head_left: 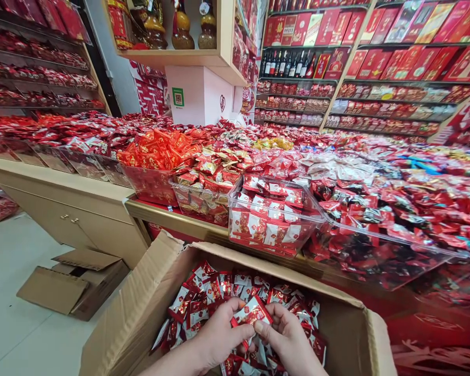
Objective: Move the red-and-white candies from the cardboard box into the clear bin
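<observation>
My left hand (pixel 225 334) and my right hand (pixel 284 334) both pinch a red and white wrapped candy packet (pixel 254 312), one at each end. They hold it over an open cardboard box (pixel 348 334) with many loose packets of the same look (pixel 198 310) inside. Thumbs lie on top of the packet; the fingers beneath are partly hidden. Just beyond the box, a clear plastic bin (pixel 272 230) holds similar red and white packets, its front ones in neat rows.
More clear bins of wrapped sweets line the counter, among them orange-red packets (pixel 162 149) and gold-red packets (pixel 209 180). A smaller open carton (pixel 76 282) sits on the floor at left. Shelves with bottles (pixel 285 63) and red boxes stand behind. A wooden cabinet (pixel 172 47) overhangs the counter.
</observation>
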Demonstrator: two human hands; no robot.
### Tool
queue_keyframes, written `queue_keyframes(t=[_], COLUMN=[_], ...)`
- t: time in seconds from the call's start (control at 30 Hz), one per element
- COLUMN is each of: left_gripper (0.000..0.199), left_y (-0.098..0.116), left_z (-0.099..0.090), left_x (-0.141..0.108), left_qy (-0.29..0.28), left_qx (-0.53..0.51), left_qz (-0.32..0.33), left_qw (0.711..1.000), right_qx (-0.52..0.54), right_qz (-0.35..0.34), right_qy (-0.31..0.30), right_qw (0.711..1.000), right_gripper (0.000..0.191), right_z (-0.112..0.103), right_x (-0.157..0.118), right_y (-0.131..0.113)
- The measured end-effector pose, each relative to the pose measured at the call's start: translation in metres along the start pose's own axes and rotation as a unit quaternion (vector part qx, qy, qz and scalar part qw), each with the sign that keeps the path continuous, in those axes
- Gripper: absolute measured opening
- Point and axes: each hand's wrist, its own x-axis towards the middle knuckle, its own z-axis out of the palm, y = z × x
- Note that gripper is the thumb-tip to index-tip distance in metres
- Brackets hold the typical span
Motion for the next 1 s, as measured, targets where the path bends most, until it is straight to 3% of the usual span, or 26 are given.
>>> queue_keyframes(t=[0.17, 0.33, 0.47, 0.53, 0.6, 0.73, 0.87, 1.0], left_gripper=[0.032, 0.034, 0.032, 0.025, 0.023, 0.040, 0.038, 0.035], left_y=[0.008, 0.011, 0.007, 0.003, 0.000, -0.002, 0.001, -0.001], left_z=[0.002, -0.004, -0.008, -0.008, -0.008, -0.006, -0.005, -0.005], left_x=[-0.005, -0.009, -0.011, -0.009, -0.006, 0.000, 0.003, 0.004], left_qy=[-0.018, -0.133, -0.163, -0.166, -0.140, 0.009, 0.022, 0.053], left_qx=[-0.049, -0.181, -0.245, -0.236, -0.179, -0.083, 0.028, 0.081], left_qz=[-0.024, -0.087, -0.113, -0.130, -0.139, -0.090, -0.024, -0.024], left_qw=[0.998, 0.971, 0.949, 0.949, 0.964, 0.992, 0.999, 0.995], right_qx=[0.006, -0.138, -0.154, -0.128, -0.119, -0.157, -0.209, -0.182], right_qz=[-0.028, -0.119, -0.120, -0.107, -0.078, -0.039, -0.041, -0.016], right_qy=[0.019, -0.006, -0.076, -0.075, -0.058, -0.012, 0.027, 0.026], right_qw=[0.999, 0.983, 0.978, 0.983, 0.988, 0.987, 0.977, 0.983], right_gripper=[0.028, 0.058, 0.036, 0.025, 0.021, 0.023, 0.033, 0.036], right_z=[0.000, -0.007, -0.013, -0.014, -0.013, -0.013, -0.012, -0.012], right_x=[-0.004, -0.013, -0.015, -0.013, -0.010, -0.004, -0.001, 0.001], right_y=[0.000, -0.015, -0.023, -0.023, -0.020, -0.017, -0.018, -0.014])
